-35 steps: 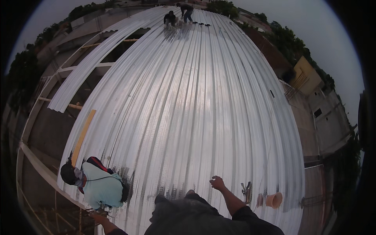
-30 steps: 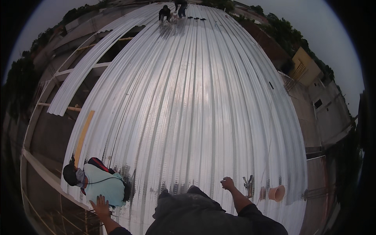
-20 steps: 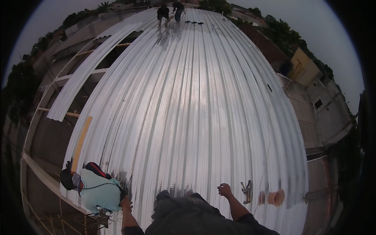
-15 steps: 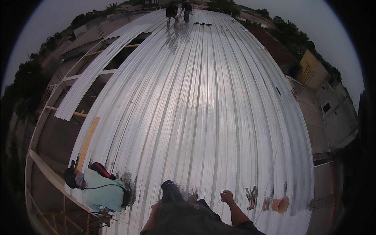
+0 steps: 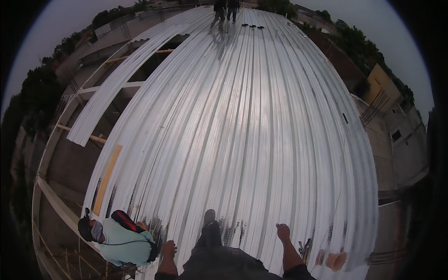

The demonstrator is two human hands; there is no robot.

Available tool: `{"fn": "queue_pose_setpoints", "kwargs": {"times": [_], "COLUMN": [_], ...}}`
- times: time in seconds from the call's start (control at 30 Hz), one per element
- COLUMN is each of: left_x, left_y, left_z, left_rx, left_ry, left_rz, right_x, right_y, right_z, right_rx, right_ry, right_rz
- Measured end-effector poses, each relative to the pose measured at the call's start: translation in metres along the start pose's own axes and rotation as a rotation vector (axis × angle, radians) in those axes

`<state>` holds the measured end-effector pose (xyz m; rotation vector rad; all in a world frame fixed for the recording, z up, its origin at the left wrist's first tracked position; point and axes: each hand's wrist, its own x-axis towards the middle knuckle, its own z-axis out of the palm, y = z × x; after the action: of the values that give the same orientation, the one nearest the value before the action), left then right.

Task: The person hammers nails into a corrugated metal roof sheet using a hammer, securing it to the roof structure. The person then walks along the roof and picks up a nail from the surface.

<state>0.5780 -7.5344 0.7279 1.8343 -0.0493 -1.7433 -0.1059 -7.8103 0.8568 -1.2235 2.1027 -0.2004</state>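
Observation:
My left hand (image 5: 169,248) hangs beside my left leg, above the ribbed metal sheets (image 5: 247,154); its fingers are loosely bent and a little apart, with nothing visible in them. My right hand (image 5: 283,231) is held out ahead of my body with the fingers curled in, and no object shows in it. Nearest to it, on the sheets at the right, lies a hand tool with metal handles (image 5: 305,248), its kind unclear. Just right of that is an orange-brown bucket-like container (image 5: 335,262). My left shoe (image 5: 210,215) is set forward on the metal.
A person in a light blue top (image 5: 123,240) bends low at the left. A yellow plank (image 5: 107,179) lies near the left edge. Beyond it are a loose sheet (image 5: 100,109) and open gaps over beams (image 5: 58,200). Two people (image 5: 226,10) stand at the far end.
My left hand has come into view beside my leg, and my left foot now shows farther forward. The tool and container sit lower in the picture. The crouching person's hand now shows.

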Motion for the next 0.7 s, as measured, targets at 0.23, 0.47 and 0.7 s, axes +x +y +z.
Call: {"fn": "queue_pose_setpoints", "kwargs": {"times": [0.23, 0.47, 0.7], "left_x": [-0.003, -0.1, -0.274], "left_y": [0.179, 0.304, 0.224], "left_z": [0.059, -0.042, -0.09], "left_rx": [-0.745, -0.822, -0.162], "left_ry": [0.205, 0.5, 0.788], "left_rz": [-0.059, 0.237, -0.49], "right_x": [0.115, 0.15, 0.205], "right_y": [-0.261, -0.286, -0.297], "right_z": [-0.084, -0.025, -0.022], "right_rx": [0.502, 0.209, -0.13], "right_ry": [-0.093, -0.493, -0.69], "right_rz": [-0.068, -0.066, 0.039]}}
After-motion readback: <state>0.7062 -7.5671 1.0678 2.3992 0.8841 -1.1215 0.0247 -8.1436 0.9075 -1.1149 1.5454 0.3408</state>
